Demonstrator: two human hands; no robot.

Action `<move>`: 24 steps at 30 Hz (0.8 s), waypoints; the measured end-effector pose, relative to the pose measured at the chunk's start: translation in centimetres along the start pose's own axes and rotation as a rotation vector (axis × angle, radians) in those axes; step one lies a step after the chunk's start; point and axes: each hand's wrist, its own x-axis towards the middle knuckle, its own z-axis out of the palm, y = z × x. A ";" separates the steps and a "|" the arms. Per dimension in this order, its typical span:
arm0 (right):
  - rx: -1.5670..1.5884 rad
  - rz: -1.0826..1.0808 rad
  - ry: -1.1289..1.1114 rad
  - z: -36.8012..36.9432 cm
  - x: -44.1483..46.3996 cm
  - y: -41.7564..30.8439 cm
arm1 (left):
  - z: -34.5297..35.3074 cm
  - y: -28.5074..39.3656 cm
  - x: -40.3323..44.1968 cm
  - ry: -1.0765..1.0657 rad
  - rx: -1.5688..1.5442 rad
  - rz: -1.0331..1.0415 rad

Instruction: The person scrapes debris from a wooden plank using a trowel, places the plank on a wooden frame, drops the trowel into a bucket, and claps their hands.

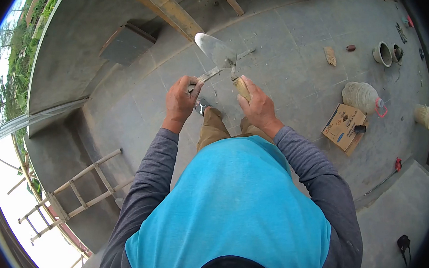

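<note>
My right hand [261, 109] is closed around the wooden handle of a trowel [214, 49]. Its broad pointed blade is held out in front of me, pale along the rim and tip. In my left hand [180, 100] is a thin flat strip [210, 75], greyish and smeared, pinched between thumb and fingers. The strip's far end reaches up close to the trowel's neck; whether the two touch, I cannot tell. Both hands are above the tiled floor [295, 70], in front of my body.
A wooden ladder [85, 187] leans at the left by an opening. To the right are a cardboard box [345, 125], a large plastic bottle [359, 96] and buckets [382, 54]. A beam [159, 3] slants down ahead. A grey board [126, 45] rests near the wall.
</note>
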 end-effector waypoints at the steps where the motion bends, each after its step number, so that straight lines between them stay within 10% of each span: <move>1: 0.003 0.000 -0.012 0.2 -0.3 -0.3 | -0.1 0.3 -0.2 -0.001 0.002 -0.012; 13: -0.058 -0.044 0.005 0.2 -0.5 -0.5 | 0.5 0.6 0.5 0.020 -0.046 -0.114; 15: -0.281 0.032 -0.280 0.1 -0.3 -0.3 | 0.8 0.5 0.6 0.044 -0.039 -0.084; 22: -0.084 -0.068 -0.016 0.7 -0.5 -0.5 | 1.0 0.9 0.9 0.056 -0.076 -0.110; 24: -0.316 0.068 -0.308 0.4 -0.3 -0.5 | 1.1 0.9 0.9 0.061 -0.036 -0.084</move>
